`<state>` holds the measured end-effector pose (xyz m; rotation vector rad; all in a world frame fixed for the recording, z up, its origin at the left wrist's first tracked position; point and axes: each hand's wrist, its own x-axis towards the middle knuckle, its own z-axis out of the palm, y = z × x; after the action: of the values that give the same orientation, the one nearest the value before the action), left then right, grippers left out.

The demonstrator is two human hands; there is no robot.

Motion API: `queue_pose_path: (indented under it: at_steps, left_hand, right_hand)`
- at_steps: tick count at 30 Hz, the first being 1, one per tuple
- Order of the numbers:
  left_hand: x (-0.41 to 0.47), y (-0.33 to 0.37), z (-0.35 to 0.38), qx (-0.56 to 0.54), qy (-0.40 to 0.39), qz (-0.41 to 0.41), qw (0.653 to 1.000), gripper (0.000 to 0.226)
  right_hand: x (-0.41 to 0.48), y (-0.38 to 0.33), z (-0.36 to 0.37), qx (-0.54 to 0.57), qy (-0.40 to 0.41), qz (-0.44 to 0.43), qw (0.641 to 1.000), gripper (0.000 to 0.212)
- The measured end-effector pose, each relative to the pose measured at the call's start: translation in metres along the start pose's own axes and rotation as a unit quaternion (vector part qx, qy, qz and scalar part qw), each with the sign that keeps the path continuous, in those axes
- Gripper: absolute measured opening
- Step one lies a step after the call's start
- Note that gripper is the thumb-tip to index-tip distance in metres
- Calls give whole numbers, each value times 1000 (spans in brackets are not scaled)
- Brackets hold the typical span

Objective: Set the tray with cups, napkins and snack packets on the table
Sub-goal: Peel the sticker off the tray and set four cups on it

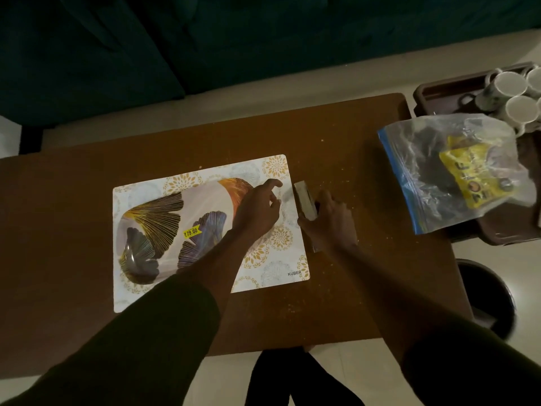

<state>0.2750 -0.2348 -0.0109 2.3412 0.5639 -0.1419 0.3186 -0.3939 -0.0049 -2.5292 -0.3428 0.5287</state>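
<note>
Lying flat on the brown table [73,230], left of centre, is a rectangular placemat [205,230] printed with gold and grey floral medallions and marked "KUBER" at its near right corner. On the placemat sits an oval tray [164,224] with fan-leaf patterns in gold, purple and orange; a yellow price sticker [191,231] reading "79.00" is stuck near its middle. The tray holds nothing visible.

The left hand [257,208] rests over the right end of the tray and placemat, fingers loosely spread and slightly curled, gripping nothing. Its forearm crosses the placemat's near edge, with a dark sleeve further back.

Just beside it, off the placemat's right edge, the right hand [330,221] is closed around a small, flat, greyish item [306,203], held on edge against the table. What the item is cannot be determined. Pale crumbs or specks are scattered over the table surface around both hands.

Farther right, a clear zip bag [433,171] with a blue seal strip overhangs the table's right edge. It contains a yellow snack packet [465,174] and darker contents that cannot be made out.

At far right, off the table, a dark brown tray [439,89] carries several white cups [510,83], grouped close together at its far end. A dark round bin [483,288] stands on the floor below.
</note>
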Motion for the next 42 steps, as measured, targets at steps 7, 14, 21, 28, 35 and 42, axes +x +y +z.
queue_pose_path:
  at_steps: [7,14,21,28,35,42]
  left_hand:
    - [15,-1,-5,-4,7,-9,1000,37]
    - [42,24,-14,-3,18,-25,1000,31]
    - [61,69,0,-1,0,12,1000,31]
    - [87,148,40,-8,-15,35,999,38]
    - [120,261,112,-14,-11,79,997,30]
    - [165,354,186,-34,-15,128,991,40]
  right_hand:
    - [-1,-7,0,-6,-24,33,999,50]
    - [14,-11,-39,15,46,28,998,64]
    - [50,17,-106,-28,93,15,995,22]
    - [75,91,-183,-31,131,-10,991,7]
    - [104,204,-268,-17,216,70,974,13]
    - [139,294,-316,28,245,127,961,19]
